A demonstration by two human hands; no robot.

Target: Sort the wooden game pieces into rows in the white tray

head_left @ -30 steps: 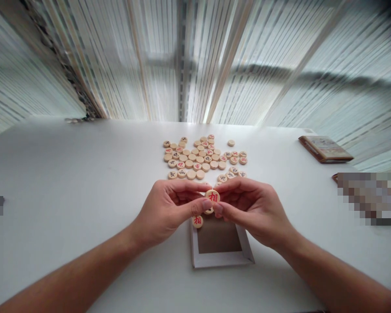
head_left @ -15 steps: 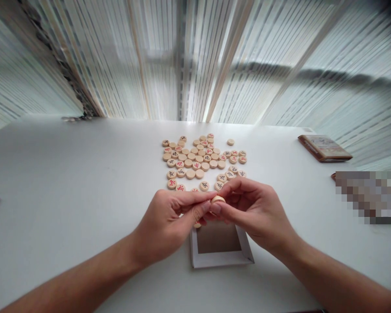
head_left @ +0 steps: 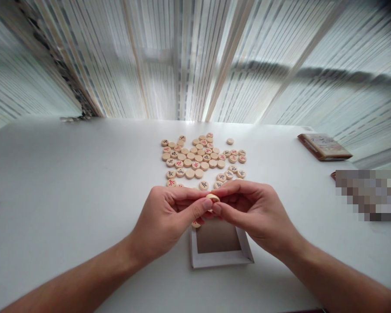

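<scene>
My left hand (head_left: 167, 215) and my right hand (head_left: 252, 208) meet at the middle of the white table (head_left: 68, 182). Together their fingertips pinch a round wooden chess piece (head_left: 212, 198), tilted so its face is turned away from me. A second piece (head_left: 196, 224) peeks out under my left fingers. Right below the hands lies a shallow open box (head_left: 219, 240) with a white rim and brown bottom. Beyond the hands lies a scatter of several chess pieces (head_left: 200, 158) with red or black characters.
A closed brown box (head_left: 324, 147) lies at the far right of the table. A blurred-out patch (head_left: 368, 194) sits at the right edge. Striped curtains (head_left: 195, 61) hang behind the table's far edge.
The piece between my fingertips showed its red character a second ago; it has since been tipped flat, face away. Both hands stayed almost in place.
</scene>
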